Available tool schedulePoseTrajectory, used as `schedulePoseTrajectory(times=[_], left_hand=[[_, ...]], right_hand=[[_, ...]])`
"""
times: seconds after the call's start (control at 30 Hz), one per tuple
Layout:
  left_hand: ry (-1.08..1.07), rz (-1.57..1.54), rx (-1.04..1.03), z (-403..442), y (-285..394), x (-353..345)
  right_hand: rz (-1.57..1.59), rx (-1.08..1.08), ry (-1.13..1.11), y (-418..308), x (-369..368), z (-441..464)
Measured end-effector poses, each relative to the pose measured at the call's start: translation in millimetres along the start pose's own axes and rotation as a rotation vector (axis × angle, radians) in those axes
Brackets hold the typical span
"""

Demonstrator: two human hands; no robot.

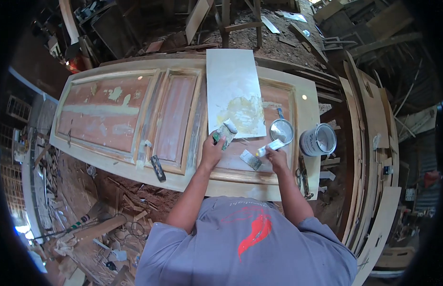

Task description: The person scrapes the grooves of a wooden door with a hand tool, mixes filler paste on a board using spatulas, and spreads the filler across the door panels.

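Observation:
My left hand [214, 150] grips a putty knife [226, 135] whose blade carries a thick lump of white filler. In my right hand [278, 159] is a small white tube [270, 147] with a yellowish spot at its end, held in the fingers close to the knife. Beyond both hands lies a white board [233, 81], smeared with cream filler on its nearer half. A second, flat scraper [250, 159] rests on the door panel between my hands. Past my right hand are a round lid [281, 130] coated in white and an open metal can [318, 139].
A panelled wooden door [183, 183] with filler patches lies flat under everything. A dark-handled tool [158, 168] sits on it at left, and scissors-like tools [303, 178] at right. Long planks [362, 143] stand along the right side. Wood scraps [107, 229] litter the floor.

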State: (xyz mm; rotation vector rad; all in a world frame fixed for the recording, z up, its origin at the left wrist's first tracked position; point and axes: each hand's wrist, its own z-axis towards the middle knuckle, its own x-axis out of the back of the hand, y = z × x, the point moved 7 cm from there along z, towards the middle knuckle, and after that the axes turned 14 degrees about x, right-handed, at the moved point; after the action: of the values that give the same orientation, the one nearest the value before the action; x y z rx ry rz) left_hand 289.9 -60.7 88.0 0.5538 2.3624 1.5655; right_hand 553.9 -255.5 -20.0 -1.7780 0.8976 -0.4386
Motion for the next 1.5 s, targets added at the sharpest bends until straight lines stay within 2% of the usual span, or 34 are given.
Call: schedulePoseTrajectory(times=[0.03, 0.13, 0.17, 0.27, 0.37, 0.47, 0.57, 0.7, 0.8, 0.9, 1.0, 1.1, 1.2, 1.27, 1.4, 1.5], left_hand=[[-0.029, -0.008, 0.028, 5.3, 0.9, -6.1], [-0.096, -0.419, 0.155, 26.0, -27.6, -22.2], [-0.133, -0.510, 0.219, 30.1, -39.3, -28.3], [-0.226, -0.736, 0.388, 28.0, -55.5, -48.0], [-0.308, -0.863, 0.483, 11.2, -60.5, -68.8], [-0.350, -0.920, 0.517, 10.7, -85.6, -87.2], [-0.323, -0.762, 0.503, 17.4, -84.7, -86.4], [-0.346, -0.636, 0.444, 28.2, -82.8, -78.8], [-0.344, -0.526, 0.643, 39.9, -107.7, -66.5], [-0.201, -0.590, 0.759, 56.4, -147.4, -41.6], [0.026, -0.800, 0.721, 53.6, -138.5, -25.9], [-0.078, -0.905, 0.674, 60.2, -141.3, -31.1], [0.062, -0.888, 0.728, 58.4, -141.9, -30.4], [-0.035, -0.946, 0.677, 53.7, -110.6, -38.2], [-0.206, -0.977, 0.602, 57.6, -89.5, -41.2], [-0.214, -0.919, 0.528, 59.1, -77.1, -37.5]], right_hand=[[-0.087, 0.016, 0.006, 5.9, 0.1, -0.4], [-0.174, 0.101, 0.056, 8.4, -1.1, -4.7], [-0.350, 0.101, 0.099, 5.3, 1.9, -9.4], [-0.876, 0.301, 0.146, -21.0, -4.1, -24.7], [-0.648, 0.419, 0.040, -37.8, -43.5, -39.0], [-0.027, 0.115, -0.133, -23.9, -98.3, -53.5], [0.250, 0.177, -0.114, -23.1, -121.7, -47.1], [0.039, 0.324, -0.099, -38.2, -140.3, -39.5], [0.165, 0.214, 0.050, -18.4, -133.0, -17.7], [0.025, 0.260, 0.132, -19.3, -108.1, 4.6], [-0.138, 0.449, 0.106, -50.8, -101.1, 24.3], [-0.387, 0.647, 0.061, -77.6, -116.4, 36.2], [-0.701, 0.931, -0.057, -108.7, -144.6, 32.5], [-0.916, 1.096, -0.146, -117.3, -161.2, 29.7], [-1.189, 1.248, -0.268, -115.3, -178.5, 27.5], [-1.312, 1.144, -0.306, -109.8, -179.6, 23.3]])
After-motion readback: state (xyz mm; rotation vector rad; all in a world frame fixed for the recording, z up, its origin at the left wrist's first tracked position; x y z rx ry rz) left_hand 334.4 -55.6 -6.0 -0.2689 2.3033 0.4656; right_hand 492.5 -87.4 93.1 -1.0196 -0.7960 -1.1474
